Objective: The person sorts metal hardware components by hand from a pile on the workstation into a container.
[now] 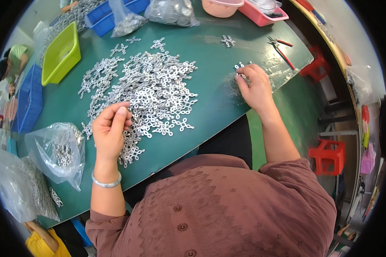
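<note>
Green bench (214, 55) bears piled metal links (154, 90).
Left hand (110, 130): fingers together; right hand (256, 88): fingers curled at link piece (239, 65), grip unclear.

No legible txt, labels, nos. or signs (any print too small).

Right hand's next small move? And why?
Probably close thumb and finger firmly on the metal piece and lift it slightly: it sits right at the right hand's fingertips, near the table edge. The left hand is over at the pile, so the right seems better placed for this piece.
</note>
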`<state>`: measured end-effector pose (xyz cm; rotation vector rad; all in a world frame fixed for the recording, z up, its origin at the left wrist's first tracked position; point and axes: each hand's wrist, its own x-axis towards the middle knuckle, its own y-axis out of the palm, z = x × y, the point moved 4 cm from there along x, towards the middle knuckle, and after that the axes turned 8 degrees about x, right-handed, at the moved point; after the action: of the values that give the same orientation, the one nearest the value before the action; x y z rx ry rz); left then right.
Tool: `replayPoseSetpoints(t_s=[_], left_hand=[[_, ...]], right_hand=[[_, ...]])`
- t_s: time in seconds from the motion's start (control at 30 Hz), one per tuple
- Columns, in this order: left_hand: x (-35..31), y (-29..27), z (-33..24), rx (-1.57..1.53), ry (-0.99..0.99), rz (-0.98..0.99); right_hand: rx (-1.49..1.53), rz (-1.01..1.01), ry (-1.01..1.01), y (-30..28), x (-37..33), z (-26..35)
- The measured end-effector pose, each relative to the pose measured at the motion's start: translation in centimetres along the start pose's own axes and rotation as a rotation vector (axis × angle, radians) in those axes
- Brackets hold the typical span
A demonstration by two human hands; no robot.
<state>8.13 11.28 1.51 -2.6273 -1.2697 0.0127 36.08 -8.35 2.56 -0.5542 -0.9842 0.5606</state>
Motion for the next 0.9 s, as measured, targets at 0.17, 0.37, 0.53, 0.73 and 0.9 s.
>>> replayPoseSetpoints(t_s=[0.17,0.37,0.53,0.73,0.9], left_hand=[[-0.1,-0.1,-0.2,-0.005,-0.002,0.0],[-0.3,0.0,-0.2,-0.002,0.015,0.004],[-0.1,0.2,-0.3,-0.011,0.024,0.013],[-0.2,0.0,-0.5,0.03,0.055,0.002],[-0.4,0.1,-0.5,-0.099,0.153,0.016]], right_hand=[[-0.135,0.107,-0.049,1.6,0.8,1.7],[0.181,0.224,-0.241,6.4,4.4,5.9],[0.155,0.377,-0.355,9.8,6.2,7.3],[0.301,0.43,-0.34,9.2,6.7,8.5],[0.54,0.428,-0.292,8.7,6.9,11.8]])
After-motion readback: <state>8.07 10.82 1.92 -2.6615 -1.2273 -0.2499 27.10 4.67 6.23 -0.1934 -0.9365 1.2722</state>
